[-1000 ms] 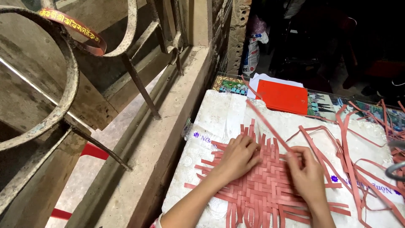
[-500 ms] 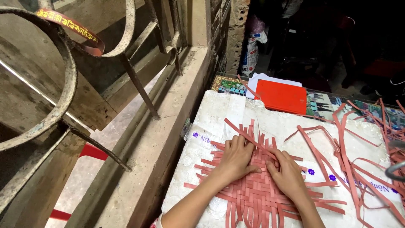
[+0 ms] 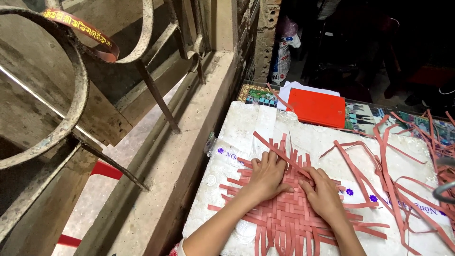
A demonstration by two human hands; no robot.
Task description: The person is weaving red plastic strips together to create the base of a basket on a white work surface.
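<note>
A mat woven of red paper strips (image 3: 289,218) lies on a white board (image 3: 246,123). My left hand (image 3: 266,176) rests flat on the mat's upper left part, fingers pressing the strips. Beside it, my right hand (image 3: 324,193) lies on the mat's upper right part, fingertips touching a long diagonal red strip (image 3: 275,149) that crosses the weave. Both hands press down on the strips; neither lifts anything.
Loose red strips (image 3: 393,166) are scattered over the board's right side. A red sheet (image 3: 317,108) on white paper lies at the far edge. A concrete ledge (image 3: 189,137) and rusty iron railing (image 3: 80,95) run along the left. A metal object (image 3: 445,189) pokes in at the right edge.
My right hand has slid left across the mat toward my left hand. The long diagonal strip now lies across the weave's top, under both hands' fingertips.
</note>
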